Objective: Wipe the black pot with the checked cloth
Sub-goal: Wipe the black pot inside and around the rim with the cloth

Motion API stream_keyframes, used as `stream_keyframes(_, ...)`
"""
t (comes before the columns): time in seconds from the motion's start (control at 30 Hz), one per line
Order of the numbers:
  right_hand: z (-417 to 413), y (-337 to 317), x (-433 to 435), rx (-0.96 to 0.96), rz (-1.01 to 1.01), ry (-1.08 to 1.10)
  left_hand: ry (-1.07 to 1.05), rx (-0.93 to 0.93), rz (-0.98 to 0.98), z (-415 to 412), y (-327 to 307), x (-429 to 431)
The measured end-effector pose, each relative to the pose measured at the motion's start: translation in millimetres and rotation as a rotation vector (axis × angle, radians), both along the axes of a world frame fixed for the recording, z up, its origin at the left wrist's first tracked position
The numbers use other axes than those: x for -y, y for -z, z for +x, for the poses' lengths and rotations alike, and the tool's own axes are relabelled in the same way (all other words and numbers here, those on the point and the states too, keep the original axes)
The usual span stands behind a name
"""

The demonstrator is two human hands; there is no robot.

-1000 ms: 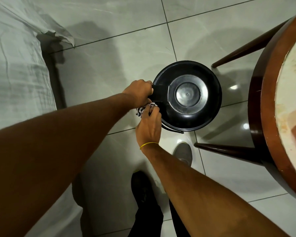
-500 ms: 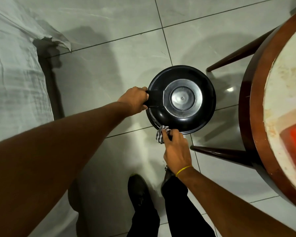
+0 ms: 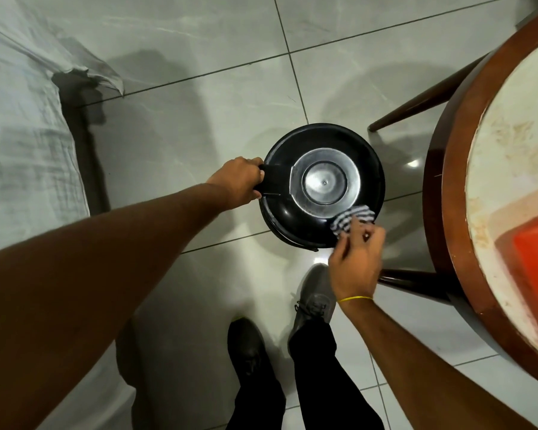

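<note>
Above the tiled floor [image 3: 199, 125], your left hand [image 3: 241, 181] reaches forward, fingers clamped round the handle of the upturned black pot [image 3: 322, 184]. Your right hand [image 3: 356, 262] pinches the checked cloth [image 3: 351, 220] against its near-right rim; half a second ago it rubbed the near-left edge.

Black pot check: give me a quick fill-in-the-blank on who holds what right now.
The left hand grips the black pot by its ____.
The checked cloth is held in the ____ hand.
The cloth touches the pot's side nearest the round ____.
The pot hangs above the tiled ____.

Missing: handle; right; table; floor
</note>
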State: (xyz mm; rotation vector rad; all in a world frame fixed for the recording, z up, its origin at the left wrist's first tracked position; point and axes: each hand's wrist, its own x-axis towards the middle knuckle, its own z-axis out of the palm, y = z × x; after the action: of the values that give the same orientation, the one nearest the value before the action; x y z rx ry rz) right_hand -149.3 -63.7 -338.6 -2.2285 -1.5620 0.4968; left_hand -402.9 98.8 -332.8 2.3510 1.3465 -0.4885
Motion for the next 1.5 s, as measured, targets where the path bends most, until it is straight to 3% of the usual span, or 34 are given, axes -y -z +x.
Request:
stream_keyframes(0.13, -49.9, -0.4, -16.5, -0.006, 0.089, -0.328, -0.007, 0.006, 0.001, -0.1, -0.6, -0.7)
stream_keyframes(0.3, -108.1, 3.4, -33.6, 0.059, -0.104, -0.564, -0.007, 0.017, 0.01, 1.0, -0.6, -1.5)
stream_keyframes(0.47, -120.3, 12.1, -39.3, 0.323, -0.256, -0.715, -0.047, 0.035, 0.005, 2.0, 0.6, 1.3)
stream_keyframes(0.97, -48.7, 1.9, 15.6, 0.225, -0.462, -0.504, -0.089, 0.077, 0.01, -0.3, 4.7, 5.5)
stream_keyframes(1.2, -96.9, 1.7, -2.3, 0.142, -0.437, -0.509, -0.098, 0.089, 0.039, -0.9, 7.6, 6.4)
stream_keyframes(1.5, -162.9, 3.8, -59.1, 0.069, -0.345, -0.342, -0.084, 0.1, 0.04, -0.5, 3.1, 5.9)
